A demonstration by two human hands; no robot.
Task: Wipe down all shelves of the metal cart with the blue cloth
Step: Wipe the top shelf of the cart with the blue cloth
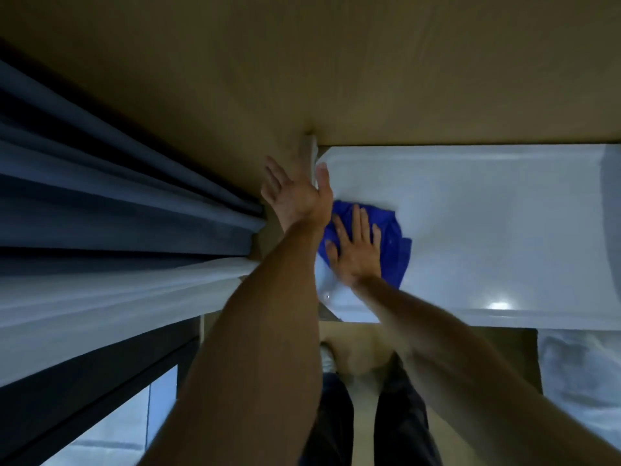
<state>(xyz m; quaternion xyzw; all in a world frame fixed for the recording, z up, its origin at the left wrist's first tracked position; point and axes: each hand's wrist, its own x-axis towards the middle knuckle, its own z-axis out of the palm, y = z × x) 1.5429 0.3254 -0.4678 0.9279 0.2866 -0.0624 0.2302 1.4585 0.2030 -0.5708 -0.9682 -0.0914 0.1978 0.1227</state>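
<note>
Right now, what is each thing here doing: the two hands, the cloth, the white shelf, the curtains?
Left hand: open, fingers spread, thumb at the shelf's left edge.
Right hand: open, flat, pressing on the cloth.
Blue cloth: crumpled, lying on the shelf under the right hand.
Top shelf: white, glossy, bare apart from the cloth.
Curtains: hanging beside the cart, to the left.

arms: both forearms bare, no sleeves in view | left hand (295, 193): no glove, ring or watch | right hand (356, 253): bare likewise | legs: dark trousers (336, 425) | foot: light shoe (327, 358), blurred
</note>
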